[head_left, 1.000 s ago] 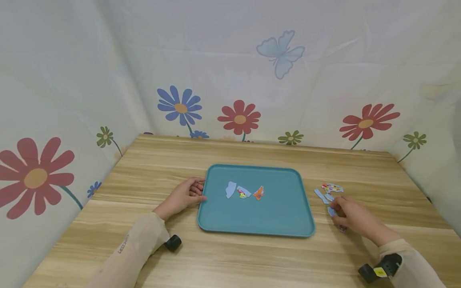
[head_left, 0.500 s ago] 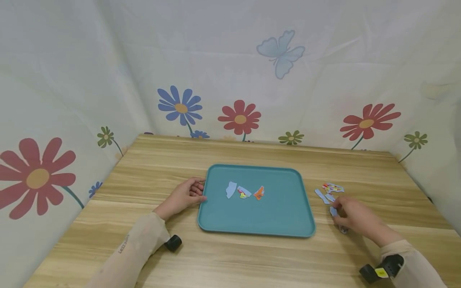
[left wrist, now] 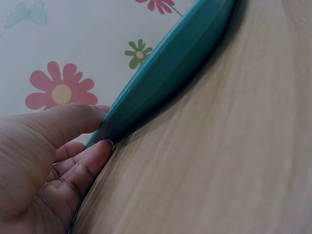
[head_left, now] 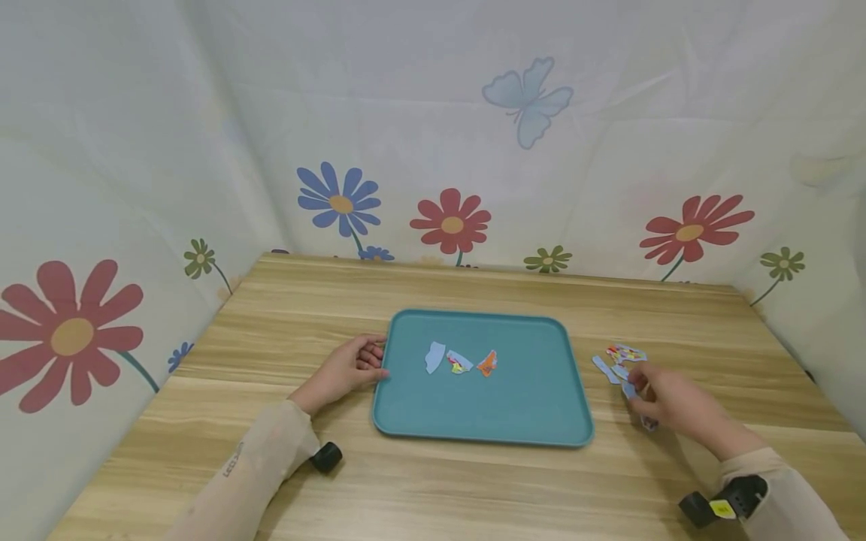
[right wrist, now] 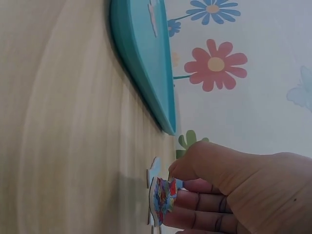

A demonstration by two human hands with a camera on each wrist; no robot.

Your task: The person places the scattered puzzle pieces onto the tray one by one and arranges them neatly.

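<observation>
A teal tray (head_left: 534,409) lies in the middle of the wooden table. On it sit a pale blue puzzle piece (head_left: 434,357), a multicoloured piece (head_left: 458,361) and an orange piece (head_left: 486,363). My left hand (head_left: 374,362) holds the tray's left rim; the left wrist view shows the hand (left wrist: 103,131) with thumb on top of the tray (left wrist: 170,68) and fingers below its edge. To the right of the tray, my right hand (head_left: 637,388) pinches a colourful puzzle piece (right wrist: 163,200) between thumb and fingers, just above the table.
Several loose puzzle pieces (head_left: 619,355) lie on the table right of the tray, by my right hand. Flower-printed cloth walls (head_left: 452,222) close in the table at the back and both sides. The tray's right edge (right wrist: 141,63) stands a short way from my right hand.
My right hand has shifted slightly right and away among the loose pieces. The left hand and the tray have stayed put.
</observation>
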